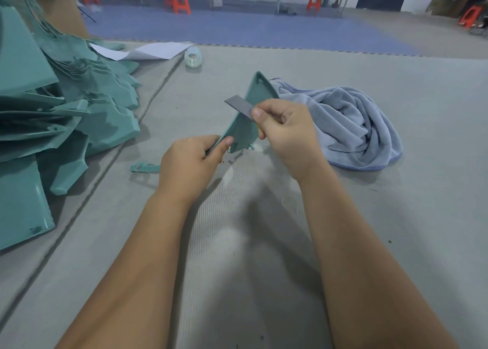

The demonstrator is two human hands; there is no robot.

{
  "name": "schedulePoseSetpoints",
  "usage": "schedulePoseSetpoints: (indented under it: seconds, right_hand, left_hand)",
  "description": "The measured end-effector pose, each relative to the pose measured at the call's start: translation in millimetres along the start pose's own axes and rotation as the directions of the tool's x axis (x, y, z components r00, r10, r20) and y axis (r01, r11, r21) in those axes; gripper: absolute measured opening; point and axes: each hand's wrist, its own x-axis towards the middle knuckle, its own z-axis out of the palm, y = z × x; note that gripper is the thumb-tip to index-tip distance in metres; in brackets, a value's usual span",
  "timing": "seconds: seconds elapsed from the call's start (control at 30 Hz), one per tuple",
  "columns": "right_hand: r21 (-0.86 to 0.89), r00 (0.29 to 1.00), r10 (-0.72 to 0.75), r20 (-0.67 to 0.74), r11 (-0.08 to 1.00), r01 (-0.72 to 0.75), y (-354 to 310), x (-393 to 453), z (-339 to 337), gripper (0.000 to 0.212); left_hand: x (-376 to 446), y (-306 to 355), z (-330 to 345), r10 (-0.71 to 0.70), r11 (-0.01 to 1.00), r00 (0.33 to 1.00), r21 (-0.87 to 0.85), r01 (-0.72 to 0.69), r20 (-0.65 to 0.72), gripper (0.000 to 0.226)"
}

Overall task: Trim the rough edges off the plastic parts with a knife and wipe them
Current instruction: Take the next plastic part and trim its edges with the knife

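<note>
Standing tilted at the centre of the frame, a green plastic part (244,126) is held between the two hands above the grey tabletop (396,216). The left hand (190,163), just below and left of centre, grips the part's lower left edge, thumb pressed along the face and fingers curled behind. The right hand (285,132), just right of centre, pinches a flat grey blade (239,107) between thumb and forefinger; the blade slants up to the left and lies across the part's upper left edge. A trace of yellow shows under the right fingers. Both forearms reach up from the bottom of the frame, bare, converging toward the part.

The part is roughly triangular, smooth and matte, with a raised rim, a small slot near its top tip and a short peg at its lower right corner. Right of the hands a pale blue towel (351,126) lies crumpled, soft and ribbed, on the tabletop. A heap of green plastic parts (66,111) fills the left of the frame. A small green offcut (144,167) lies left of the left hand. A roll of clear tape (192,58) and a white sheet of paper (150,50) sit at upper centre-left. The tabletop covering looks like woven fabric.
</note>
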Motion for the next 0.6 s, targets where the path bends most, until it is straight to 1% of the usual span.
schedulePoseSetpoints:
  seconds: [0.1, 0.3, 0.37, 0.43, 0.47, 0.53, 0.57, 0.6]
  right_hand:
    - [0.01, 1.0, 0.001, 0.013, 1.0, -0.001, 1.6, -2.6, 3.6, 0.022]
    - [0.034, 0.999, 0.022, 0.049, 0.999, -0.024, 5.7, -7.2, 9.0, 0.018]
    - [0.036, 0.998, 0.024, 0.058, 0.999, -0.026, 7.0, -8.2, 11.0, 0.017]
    - [0.053, 0.998, 0.023, 0.058, 0.998, -0.026, 8.9, -8.3, 12.8, 0.017]
    - [0.054, 0.998, 0.02, 0.062, 0.998, -0.023, 10.3, -8.6, 14.0, 0.017]
    - [0.039, 0.995, 0.016, 0.094, 0.999, -0.02, 12.0, -10.6, 17.1, 0.019]
    - [0.059, 0.992, 0.019, 0.121, 0.998, -0.026, 12.6, -11.8, 18.3, 0.02]
    - [0.119, 0.99, 0.026, 0.141, 0.992, -0.043, 13.0, -12.5, 18.9, 0.022]
  left_hand:
    - [0.1, -2.9, 0.4, -0.01, 0.998, 0.999, -0.054, 0.012, 0.031, 0.045]
    - [1.4, -8.1, -1.7, 0.053, 0.985, 0.996, -0.169, -0.04, 0.076, 0.037]
    - [2.1, -8.1, -2.9, 0.058, 0.975, 0.993, -0.219, -0.033, 0.107, 0.028]
    - [3.5, -8.6, -5.1, 0.051, 0.969, 0.99, -0.248, -0.017, 0.134, 0.012]
    - [4.1, -8.8, -5.6, 0.045, 0.968, 0.99, -0.251, -0.01, 0.134, 0.013]
    - [4.7, -9.4, -6.4, 0.024, 0.966, 0.992, -0.26, 0.01, 0.126, 0.022]
    - [4.7, -8.7, -6.5, 0.019, 0.965, 0.992, -0.26, 0.014, 0.125, 0.024]
    - [4.5, -7.3, -7.1, 0.019, 0.969, 0.992, -0.249, 0.012, 0.124, 0.025]
